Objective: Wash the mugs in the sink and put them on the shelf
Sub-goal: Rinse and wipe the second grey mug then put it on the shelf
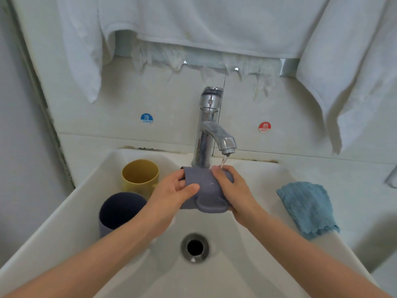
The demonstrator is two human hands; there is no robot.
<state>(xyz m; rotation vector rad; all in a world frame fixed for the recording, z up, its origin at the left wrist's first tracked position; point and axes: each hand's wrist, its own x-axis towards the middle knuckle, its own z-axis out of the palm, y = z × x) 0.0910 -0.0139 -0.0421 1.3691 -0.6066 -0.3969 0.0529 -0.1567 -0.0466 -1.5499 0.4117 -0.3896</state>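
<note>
- The grey mug (208, 184) lies on its side in the air over the sink (71, 203), just under the spout of the chrome faucet (209, 125).
- Its long axis runs left to right across the view, tipped slightly so the left end sits higher and farther back.
- Its handle (211, 204) points toward the person and a little downward; the hands cover both ends, so I cannot tell which end is the mouth.
- The left hand (174, 190) grips the mug's left end, fingers curled over the edge and thumb pressed flat on the side wall.
- The right hand (233, 188) wraps the right end, fingers curled over the top and palm beneath.
- A thin stream of water (223, 161) drops from the spout onto the right hand's fingertips.
- 2 other mugs stand upright, mouths up, in the left part of the basin: a yellow mug (140, 177) at the back and a dark blue mug (120, 211) just in front of it.
- The drain (195, 247) sits in the basin floor, below and nearer than the held mug.
- A blue cloth (307, 209) lies crumpled on the sink's right rim, well apart from the hands.
- 2 round stickers flank the faucet on the wall: a blue COLD sticker (147, 118) to its left, a red HOT sticker (264, 127) to its right.
- White towels (193, 24) hang across the top.
</note>
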